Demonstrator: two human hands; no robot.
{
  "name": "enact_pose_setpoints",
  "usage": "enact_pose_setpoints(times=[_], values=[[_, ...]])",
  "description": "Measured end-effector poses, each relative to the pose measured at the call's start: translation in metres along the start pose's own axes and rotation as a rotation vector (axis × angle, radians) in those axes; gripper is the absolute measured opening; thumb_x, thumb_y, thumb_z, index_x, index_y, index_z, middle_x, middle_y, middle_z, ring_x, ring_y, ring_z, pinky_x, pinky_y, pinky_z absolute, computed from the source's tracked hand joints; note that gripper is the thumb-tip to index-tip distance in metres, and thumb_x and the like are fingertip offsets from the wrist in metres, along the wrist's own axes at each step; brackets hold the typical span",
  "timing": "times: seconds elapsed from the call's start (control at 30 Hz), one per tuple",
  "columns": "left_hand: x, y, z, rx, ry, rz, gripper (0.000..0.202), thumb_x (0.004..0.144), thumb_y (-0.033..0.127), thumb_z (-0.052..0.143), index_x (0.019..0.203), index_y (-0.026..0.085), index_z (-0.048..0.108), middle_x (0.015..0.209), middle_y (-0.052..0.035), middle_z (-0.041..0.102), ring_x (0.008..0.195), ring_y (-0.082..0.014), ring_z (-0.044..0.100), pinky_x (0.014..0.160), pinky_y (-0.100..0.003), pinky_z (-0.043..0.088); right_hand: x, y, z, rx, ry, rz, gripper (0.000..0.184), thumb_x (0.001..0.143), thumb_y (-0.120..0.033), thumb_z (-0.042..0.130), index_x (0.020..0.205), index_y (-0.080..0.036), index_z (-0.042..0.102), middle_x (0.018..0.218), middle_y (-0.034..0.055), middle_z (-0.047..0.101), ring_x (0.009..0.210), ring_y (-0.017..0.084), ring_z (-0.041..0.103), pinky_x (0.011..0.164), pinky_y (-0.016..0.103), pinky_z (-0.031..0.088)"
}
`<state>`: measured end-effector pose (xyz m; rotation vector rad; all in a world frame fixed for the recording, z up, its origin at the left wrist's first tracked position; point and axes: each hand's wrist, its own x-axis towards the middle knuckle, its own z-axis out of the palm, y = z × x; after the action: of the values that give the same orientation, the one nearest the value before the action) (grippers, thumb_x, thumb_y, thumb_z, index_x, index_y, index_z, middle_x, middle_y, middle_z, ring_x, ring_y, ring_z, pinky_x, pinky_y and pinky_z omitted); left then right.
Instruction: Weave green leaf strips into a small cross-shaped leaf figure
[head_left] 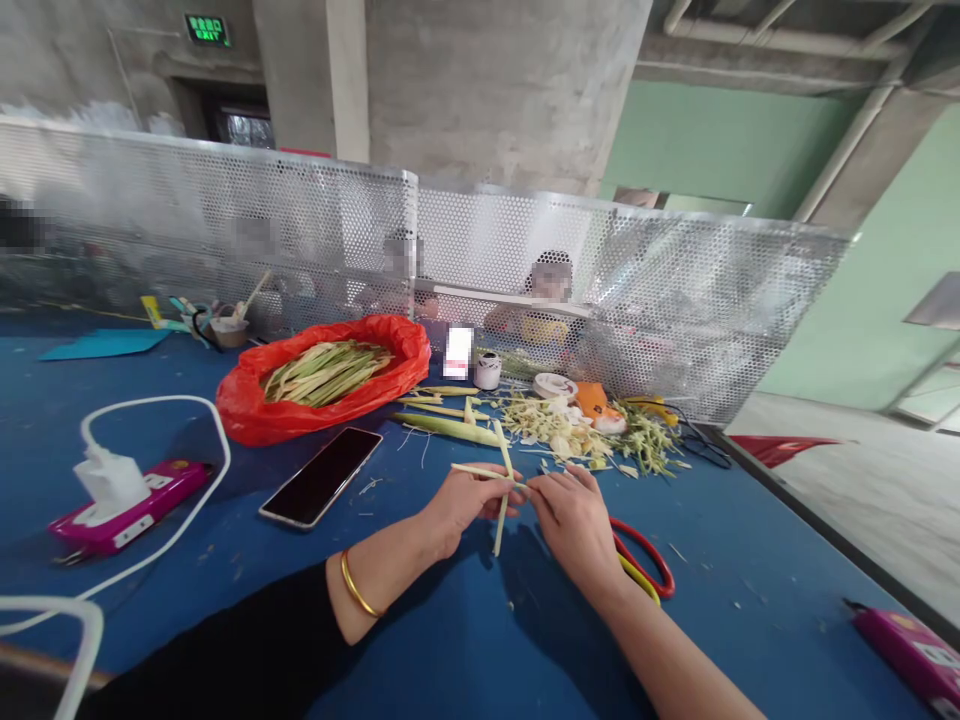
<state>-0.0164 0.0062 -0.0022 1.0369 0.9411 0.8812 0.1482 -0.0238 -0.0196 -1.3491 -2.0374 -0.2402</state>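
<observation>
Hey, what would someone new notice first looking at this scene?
Probably the red bag of green leaf strips, left of centre on the blue table. Then, near the middle, the left hand and right hand pinching crossed pale strips, with a black phone lying to their left.

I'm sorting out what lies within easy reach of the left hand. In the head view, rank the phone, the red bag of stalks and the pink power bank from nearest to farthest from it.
From the left hand:
1. Phone, flat on the blue table just to its left.
2. Red bag, farther back and left, holding green stalks.
3. Pink power bank, far left, with a white charger on it.
</observation>
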Motion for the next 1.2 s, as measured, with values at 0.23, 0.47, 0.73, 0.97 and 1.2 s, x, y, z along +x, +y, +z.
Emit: enact_pose_setpoints(times=[0.23, 0.47, 0.73, 0.97, 1.2], values=[[-0.004, -0.001, 0.002, -0.012, -0.017, -0.028, 0.031, 0.063, 0.03, 0.08, 0.088, 0.013, 0.072, 0.071, -0.0066, 0.073, 0.061, -0.0161, 0.067, 0.067, -0.028, 0.051, 0.0, 0.002, -0.003, -0.028, 0.013, -0.009, 0.026, 0.096, -0.022, 0.046, 0.078, -0.023, 0.065, 0.073, -0.0001, 0.07, 0.075, 0.017, 0.064, 0.095, 0.037, 0.031], [-0.006, -0.001, 0.001, -0.036, -0.049, -0.043, 0.038, 0.068, 0.039, 0.076, 0.096, 0.013, 0.072, 0.078, -0.009, 0.074, 0.065, -0.0168, 0.068, 0.066, -0.026, 0.049, 0.001, 0.005, -0.004, -0.051, 0.028, -0.073, 0.026, 0.097, -0.023, 0.045, 0.08, -0.022, 0.065, 0.075, 0.0007, 0.07, 0.075, 0.016, 0.065, 0.094, 0.036, 0.034], [-0.004, -0.002, -0.001, -0.054, -0.067, -0.102, 0.029, 0.078, 0.035, 0.067, 0.095, 0.013, 0.072, 0.078, -0.0083, 0.074, 0.065, -0.0143, 0.068, 0.064, -0.023, 0.048, -0.001, 0.008, -0.004, -0.064, 0.059, -0.114, 0.023, 0.097, -0.027, 0.047, 0.085, -0.022, 0.067, 0.078, 0.0011, 0.071, 0.074, 0.016, 0.063, 0.094, 0.036, 0.035], [-0.008, 0.003, 0.001, -0.071, -0.081, -0.115, 0.025, 0.077, 0.032, 0.069, 0.094, 0.014, 0.072, 0.075, -0.0072, 0.074, 0.061, -0.0129, 0.066, 0.062, -0.023, 0.047, 0.0, 0.008, -0.005, -0.097, 0.094, -0.14, 0.023, 0.096, -0.027, 0.047, 0.086, -0.021, 0.068, 0.079, 0.0025, 0.072, 0.074, 0.017, 0.063, 0.093, 0.036, 0.036], [-0.009, 0.008, -0.002, -0.089, -0.077, -0.065, 0.025, 0.07, 0.032, 0.076, 0.087, 0.015, 0.073, 0.073, -0.0062, 0.073, 0.064, -0.0155, 0.068, 0.066, -0.026, 0.049, 0.0, 0.004, -0.002, -0.109, 0.104, -0.145, 0.024, 0.097, -0.026, 0.044, 0.09, -0.021, 0.067, 0.079, 0.0037, 0.071, 0.075, 0.018, 0.063, 0.09, 0.037, 0.038]])
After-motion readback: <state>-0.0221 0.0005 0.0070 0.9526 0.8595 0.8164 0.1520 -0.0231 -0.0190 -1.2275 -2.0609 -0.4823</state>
